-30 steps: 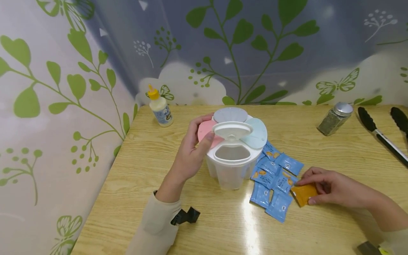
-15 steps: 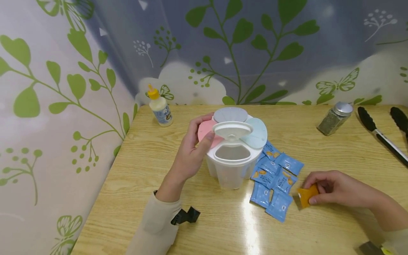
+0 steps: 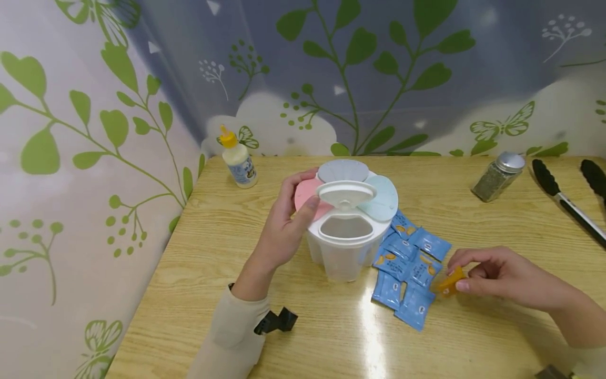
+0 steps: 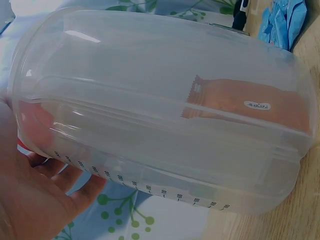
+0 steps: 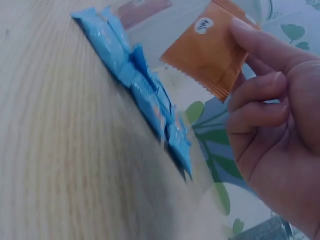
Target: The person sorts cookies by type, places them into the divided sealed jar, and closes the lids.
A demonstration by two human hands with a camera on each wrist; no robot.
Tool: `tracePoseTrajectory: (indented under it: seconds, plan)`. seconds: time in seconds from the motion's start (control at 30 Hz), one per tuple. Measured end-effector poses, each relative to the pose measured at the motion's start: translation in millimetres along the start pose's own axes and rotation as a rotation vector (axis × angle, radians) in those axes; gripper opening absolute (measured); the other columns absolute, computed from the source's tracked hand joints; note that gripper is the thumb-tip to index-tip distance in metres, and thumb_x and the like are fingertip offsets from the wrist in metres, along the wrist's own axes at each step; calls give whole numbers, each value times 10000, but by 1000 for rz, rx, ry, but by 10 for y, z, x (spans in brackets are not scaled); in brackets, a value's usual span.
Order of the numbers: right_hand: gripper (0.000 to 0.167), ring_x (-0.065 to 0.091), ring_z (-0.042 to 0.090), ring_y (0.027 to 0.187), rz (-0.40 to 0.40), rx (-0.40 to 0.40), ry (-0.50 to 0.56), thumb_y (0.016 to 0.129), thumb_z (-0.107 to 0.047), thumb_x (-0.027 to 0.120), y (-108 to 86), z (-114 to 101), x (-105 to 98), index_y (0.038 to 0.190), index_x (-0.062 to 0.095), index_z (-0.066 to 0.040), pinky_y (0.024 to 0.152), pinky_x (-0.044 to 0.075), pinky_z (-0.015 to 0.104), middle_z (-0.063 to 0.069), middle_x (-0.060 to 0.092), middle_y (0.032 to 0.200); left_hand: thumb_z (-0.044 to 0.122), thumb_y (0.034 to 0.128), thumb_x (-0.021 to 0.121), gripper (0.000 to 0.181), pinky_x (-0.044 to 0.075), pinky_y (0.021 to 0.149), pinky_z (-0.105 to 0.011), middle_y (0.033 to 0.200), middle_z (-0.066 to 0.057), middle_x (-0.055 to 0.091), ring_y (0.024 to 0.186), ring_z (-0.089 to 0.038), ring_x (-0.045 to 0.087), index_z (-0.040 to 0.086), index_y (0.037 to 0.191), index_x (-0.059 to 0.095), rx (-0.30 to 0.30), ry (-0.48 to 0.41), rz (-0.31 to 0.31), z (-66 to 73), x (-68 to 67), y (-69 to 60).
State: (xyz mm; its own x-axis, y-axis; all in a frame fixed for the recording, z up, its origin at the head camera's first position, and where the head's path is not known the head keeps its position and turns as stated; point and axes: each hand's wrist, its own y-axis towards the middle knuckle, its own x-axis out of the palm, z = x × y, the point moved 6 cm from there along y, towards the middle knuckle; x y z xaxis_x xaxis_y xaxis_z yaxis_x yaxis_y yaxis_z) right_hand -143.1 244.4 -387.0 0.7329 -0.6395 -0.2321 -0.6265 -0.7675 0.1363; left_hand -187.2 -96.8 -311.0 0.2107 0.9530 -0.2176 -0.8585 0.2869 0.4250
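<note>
My left hand [image 3: 284, 231] grips the left side of a divided food container [image 3: 343, 260], thumb on top by the pink lid [image 3: 307, 190]. The front compartment's white lid [image 3: 344, 196] is raised. In the left wrist view, one orange packet [image 4: 250, 102] shows through the container's clear wall, lying at the bottom. To the right, my right hand [image 3: 511, 276] pinches another orange snack packet [image 5: 207, 45] between thumb and fingers, just above the table. Several blue snack packets [image 3: 412, 305] lie between that hand and the container.
A glue bottle [image 3: 240, 163] with a yellow cap stands at the back left. A glass jar of dried herbs [image 3: 494, 181] is at the back right, beside black-tipped tongs [image 3: 558, 195]. Patterned fabric [image 3: 407, 116] hangs behind the table.
My right hand has drawn the orange packet slightly away from the blue packets and tilted it, so it now shows nearly edge-on. The left hand and container have stayed put.
</note>
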Motion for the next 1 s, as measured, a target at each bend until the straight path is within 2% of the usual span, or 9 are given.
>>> tracePoseTrajectory:
  seconds: [0.07,0.17,0.33,0.47,0.63,0.8,0.87,1.0]
  plan:
    - [371,325,222,461,46,50,-21,906,212,523,10,-20,-7,1167,635,-27,343,312,263,-43,672,1131,436,1032,472,557,481,1056,-413,1465,-80,494,1265,-191,543,64,1438,391,3,-3,-1,0,3,3]
    - [363,333,224,461,96,68,-27,909,204,526,35,-56,-25,1156,641,-35,327,274,286,-46,710,1068,437,1033,471,557,478,1060,-417,1468,-80,492,1268,-191,540,65,1439,388,4,-6,-5,-2,8,5]
    - [377,452,227,551,135,20,-13,891,235,520,111,-148,-38,1148,647,-10,367,308,332,-3,730,1023,464,1029,471,576,470,1068,-430,1464,-79,496,1272,-191,539,70,1441,388,-1,-3,-2,-5,6,2]
    - [367,433,219,548,177,-24,-11,865,260,528,185,-276,-9,1118,646,22,398,347,324,2,701,929,466,1027,472,579,465,1072,-435,1455,-84,501,1271,-192,538,69,1441,389,-5,-3,1,-2,2,1]
    - [337,444,206,552,221,-27,-50,861,246,552,283,-436,67,1093,651,23,415,366,319,10,651,828,479,1023,472,590,469,1069,-431,1463,-79,499,1272,-194,542,67,1438,394,-4,6,6,3,-5,2]
    - [298,516,174,587,262,-3,-111,881,202,576,404,-567,131,1078,656,-6,452,419,313,10,656,825,438,1028,470,556,473,1067,-412,1484,-66,482,1277,-191,541,67,1436,395,-1,17,11,4,-10,2]
    - [290,550,170,609,275,-4,-94,885,199,573,454,-621,151,1078,647,-5,469,441,313,21,678,845,411,1032,468,539,476,1061,-401,1474,-74,486,1267,-189,544,64,1437,392,1,14,7,2,-5,3]
    - [308,620,165,645,297,-73,-32,863,233,565,559,-764,191,1085,615,25,493,477,301,50,709,879,387,1037,468,529,475,1054,-388,1468,-86,490,1258,-188,544,53,1439,388,7,6,4,0,-4,2]
